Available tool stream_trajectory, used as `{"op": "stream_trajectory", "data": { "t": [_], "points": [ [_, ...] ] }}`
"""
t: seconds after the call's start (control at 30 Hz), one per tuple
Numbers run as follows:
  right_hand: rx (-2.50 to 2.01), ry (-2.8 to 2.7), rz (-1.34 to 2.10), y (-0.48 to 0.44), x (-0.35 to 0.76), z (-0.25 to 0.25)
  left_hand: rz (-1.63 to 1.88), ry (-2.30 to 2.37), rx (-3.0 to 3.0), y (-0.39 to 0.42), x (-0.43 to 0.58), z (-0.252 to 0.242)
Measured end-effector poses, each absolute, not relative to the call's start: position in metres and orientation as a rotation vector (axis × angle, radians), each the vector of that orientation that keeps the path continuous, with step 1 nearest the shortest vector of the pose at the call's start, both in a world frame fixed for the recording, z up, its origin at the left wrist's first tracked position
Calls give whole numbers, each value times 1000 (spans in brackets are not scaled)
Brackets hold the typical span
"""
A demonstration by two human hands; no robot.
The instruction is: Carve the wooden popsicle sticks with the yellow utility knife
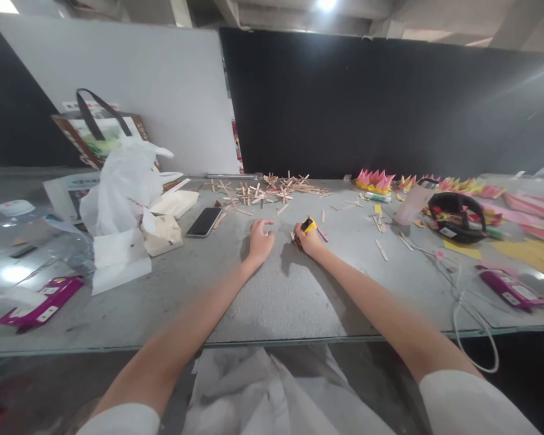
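Note:
My left hand rests on the grey table with its fingers curved and apart, holding nothing. To its right, my right hand is closed around a small yellow-and-black tool whose kind I cannot make out. Short pieces of wooden stick show at the fingers of this hand, partly hidden by them. A thin red stick or pencil lies just beside it. Beyond both hands spreads a loose heap of wooden craft sticks, with a few strays nearer the hands.
A phone lies left of my left hand, near a white plastic bag. Rightward are a tumbler, a black strap-like device, pink paper flowers and a white cable. Purple packs flank both sides.

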State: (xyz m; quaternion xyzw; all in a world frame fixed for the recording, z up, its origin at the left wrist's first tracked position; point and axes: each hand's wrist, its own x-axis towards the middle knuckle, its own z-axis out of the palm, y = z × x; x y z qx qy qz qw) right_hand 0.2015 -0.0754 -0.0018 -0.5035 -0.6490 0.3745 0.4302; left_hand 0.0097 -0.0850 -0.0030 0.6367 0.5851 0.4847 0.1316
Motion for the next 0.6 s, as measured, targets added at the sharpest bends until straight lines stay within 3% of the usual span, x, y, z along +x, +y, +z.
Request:
{"op": "stream_trajectory", "data": {
  "t": [0.6],
  "points": [
    [-1193, -1645, 772, -95, 208, 4, 1424, 1727, 1625, -82, 6, -1]
  ]
}}
